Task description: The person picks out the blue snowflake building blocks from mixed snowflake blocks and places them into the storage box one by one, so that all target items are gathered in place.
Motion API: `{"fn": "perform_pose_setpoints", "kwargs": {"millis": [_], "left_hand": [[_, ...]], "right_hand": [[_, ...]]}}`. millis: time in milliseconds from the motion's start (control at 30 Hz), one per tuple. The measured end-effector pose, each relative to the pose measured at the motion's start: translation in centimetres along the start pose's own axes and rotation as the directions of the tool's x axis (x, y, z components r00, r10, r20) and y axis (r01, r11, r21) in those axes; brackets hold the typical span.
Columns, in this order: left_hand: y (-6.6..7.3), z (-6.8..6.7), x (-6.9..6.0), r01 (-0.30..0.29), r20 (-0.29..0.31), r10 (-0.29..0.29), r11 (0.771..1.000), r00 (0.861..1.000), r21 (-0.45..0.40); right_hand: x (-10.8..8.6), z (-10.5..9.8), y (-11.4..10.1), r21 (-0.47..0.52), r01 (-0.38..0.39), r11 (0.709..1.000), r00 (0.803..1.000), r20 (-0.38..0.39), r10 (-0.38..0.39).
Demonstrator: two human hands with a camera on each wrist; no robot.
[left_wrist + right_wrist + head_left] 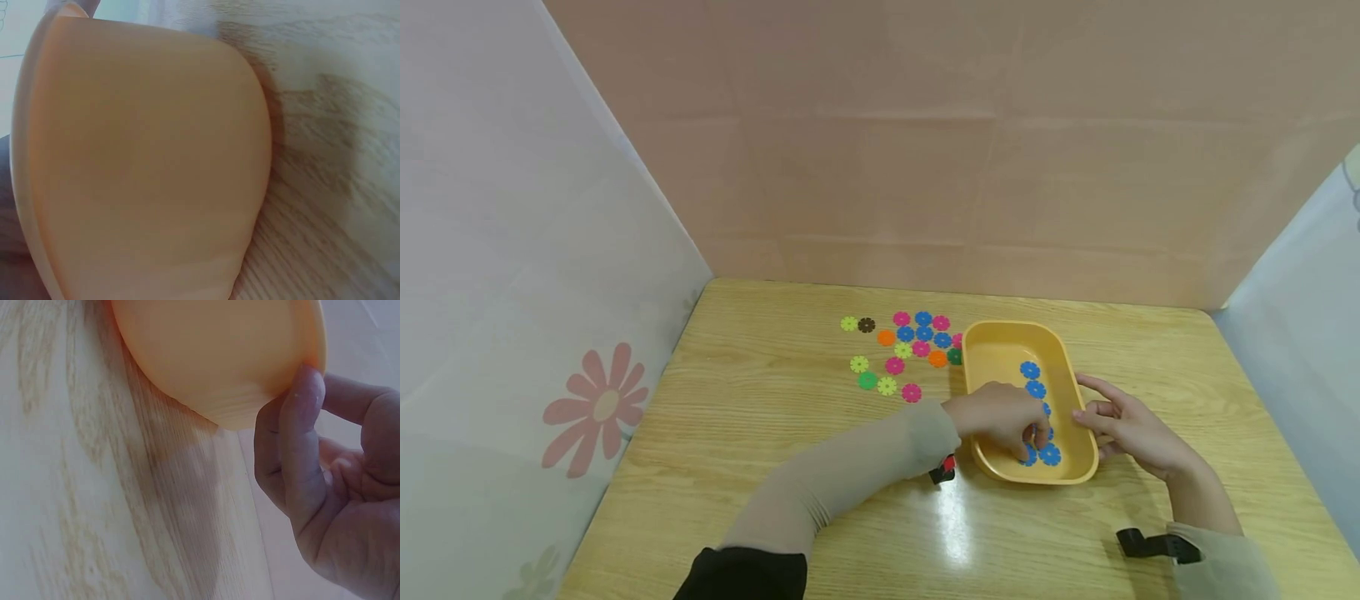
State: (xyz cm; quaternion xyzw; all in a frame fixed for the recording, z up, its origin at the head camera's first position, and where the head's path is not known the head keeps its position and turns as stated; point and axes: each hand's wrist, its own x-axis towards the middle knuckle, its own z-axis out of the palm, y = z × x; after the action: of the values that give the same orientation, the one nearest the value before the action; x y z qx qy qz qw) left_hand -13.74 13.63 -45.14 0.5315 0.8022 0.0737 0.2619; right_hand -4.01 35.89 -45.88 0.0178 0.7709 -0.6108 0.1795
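A yellow plastic tray (1000,337) stands on the wooden table with several blue notched plastic discs (1036,389) inside. My left hand (1006,417) reaches over the tray's left side, its bent fingers pointing down at the discs by the near end. Whether the fingertips pinch a disc is hidden. At the right side, my right hand (1138,433) holds the tray's rim with thumb and fingers, also seen in the right wrist view, where the hand (337,481) meets the tray wall (212,350). The left wrist view is mostly filled by the tray's outer wall (150,144).
Left of the tray, loose notched discs lie flat on the table (737,400): pink (895,366), blue (906,333), orange (886,337), yellow-green (859,364), green (868,380) and brown (867,325). A plain backdrop (880,167) rises behind the table; white sheets flank it.
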Motion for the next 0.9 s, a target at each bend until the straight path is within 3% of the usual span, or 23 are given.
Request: {"fn": "perform_pose_setpoints", "kwargs": {"millis": [500, 900], "left_hand": [[-0.4, -0.8, -1.1, -0.008, -0.032, 0.008, 1.0, 0.999, -0.005], [-2.5, -2.3, -3.6, -0.078, -0.183, 0.054, 0.989, 0.982, -0.124]], "right_hand": [[0.0, 0.0, 0.1, -0.005, 0.012, 1.0, 1.0, 0.0, -0.012], [0.0, 0.0, -0.1, -0.021, 0.014, 1.0, 1.0, -0.011, -0.014]]}}
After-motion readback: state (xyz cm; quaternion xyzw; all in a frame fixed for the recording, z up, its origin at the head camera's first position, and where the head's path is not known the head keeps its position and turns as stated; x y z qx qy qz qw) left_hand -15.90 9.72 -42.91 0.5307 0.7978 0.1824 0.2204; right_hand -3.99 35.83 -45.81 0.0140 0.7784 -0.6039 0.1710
